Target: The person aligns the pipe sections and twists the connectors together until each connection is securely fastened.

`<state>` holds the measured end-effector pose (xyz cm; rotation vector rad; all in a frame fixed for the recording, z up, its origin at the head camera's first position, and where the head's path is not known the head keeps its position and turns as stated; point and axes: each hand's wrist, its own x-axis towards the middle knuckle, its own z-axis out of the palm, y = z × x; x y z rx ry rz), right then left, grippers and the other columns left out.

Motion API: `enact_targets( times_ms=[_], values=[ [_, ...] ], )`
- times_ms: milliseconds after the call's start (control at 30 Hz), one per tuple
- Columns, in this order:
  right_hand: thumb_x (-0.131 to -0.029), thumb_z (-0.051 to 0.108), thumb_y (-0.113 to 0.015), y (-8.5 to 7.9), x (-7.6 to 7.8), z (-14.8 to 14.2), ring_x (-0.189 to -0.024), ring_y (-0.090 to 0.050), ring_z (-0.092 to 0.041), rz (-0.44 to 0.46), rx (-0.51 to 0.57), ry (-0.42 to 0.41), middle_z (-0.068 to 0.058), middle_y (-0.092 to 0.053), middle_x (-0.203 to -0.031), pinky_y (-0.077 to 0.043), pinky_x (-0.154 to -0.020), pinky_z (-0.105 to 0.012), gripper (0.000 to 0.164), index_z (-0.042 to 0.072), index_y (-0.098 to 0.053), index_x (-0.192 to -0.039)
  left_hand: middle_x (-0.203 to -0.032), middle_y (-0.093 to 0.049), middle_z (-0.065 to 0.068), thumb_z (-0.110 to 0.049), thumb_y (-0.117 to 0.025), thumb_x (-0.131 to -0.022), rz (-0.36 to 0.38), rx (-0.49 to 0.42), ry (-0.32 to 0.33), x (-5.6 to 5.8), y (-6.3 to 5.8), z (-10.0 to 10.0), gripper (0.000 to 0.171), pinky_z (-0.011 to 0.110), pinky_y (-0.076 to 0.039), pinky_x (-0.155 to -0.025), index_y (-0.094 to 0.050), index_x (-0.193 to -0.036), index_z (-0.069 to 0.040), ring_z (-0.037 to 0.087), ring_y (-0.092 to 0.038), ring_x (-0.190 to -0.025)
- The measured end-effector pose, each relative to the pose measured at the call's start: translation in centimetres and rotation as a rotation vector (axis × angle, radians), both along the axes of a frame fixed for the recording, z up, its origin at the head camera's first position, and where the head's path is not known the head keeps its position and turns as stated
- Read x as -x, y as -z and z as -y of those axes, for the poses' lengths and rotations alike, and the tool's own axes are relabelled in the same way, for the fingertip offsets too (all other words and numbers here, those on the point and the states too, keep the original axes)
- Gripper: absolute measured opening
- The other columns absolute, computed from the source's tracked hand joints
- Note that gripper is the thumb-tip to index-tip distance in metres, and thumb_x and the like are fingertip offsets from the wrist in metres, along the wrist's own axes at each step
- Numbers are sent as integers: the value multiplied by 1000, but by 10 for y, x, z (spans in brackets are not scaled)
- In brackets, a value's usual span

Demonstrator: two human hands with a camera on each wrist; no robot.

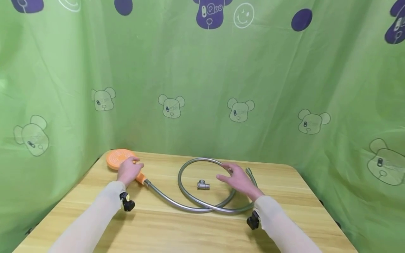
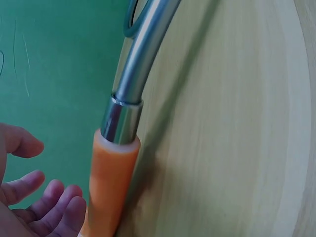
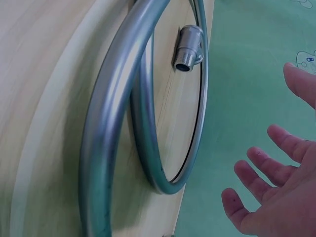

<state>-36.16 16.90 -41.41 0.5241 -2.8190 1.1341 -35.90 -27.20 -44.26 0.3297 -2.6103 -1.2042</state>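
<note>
An orange shower head [image 1: 118,157] lies at the table's back left, its handle [image 2: 109,182] joined to a silver shower hose [image 1: 172,202]. Over that handle hovers my left hand [image 1: 129,171], fingers loosely bent and grasping nothing. The hose loops across the middle of the table and ends at a metal connector [image 1: 249,172] on the right. Above the loop's right side is my right hand [image 1: 238,178], fingers spread and holding nothing. Inside the loop rests a small metal tee fitting [image 1: 203,185], also visible in the right wrist view.
The wooden table [image 1: 190,235] has rounded back corners. A green curtain [image 1: 202,133] with bear prints hangs behind it and along both sides. Each wrist wears a small black camera, one on the left [image 1: 127,202] and one on the right [image 1: 253,220].
</note>
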Motion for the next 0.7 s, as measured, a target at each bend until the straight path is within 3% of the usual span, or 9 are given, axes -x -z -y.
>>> enact_targets(
  times_ms=[267,700],
  values=[
    [-90,48,-71,2,-3,-17,-137,-44,-42,-24,-30,19,-15,-49,-151,-38,-112,-61,70,11,-50,-146,-119,-67,20,-29,-62,-94,-6,55,45,-1,-10,-19,46,50,-48,-93,-61,-133,-6,35,-62,-107],
    [-90,52,-70,5,-3,-40,-142,-37,-45,-15,-81,60,-20,-44,-153,-31,-115,-65,77,6,-47,-147,-119,-70,17,-29,-63,-93,-16,58,146,2,-15,-38,41,47,-51,-92,-64,-128,-7,31,-65,-105]
  ],
)
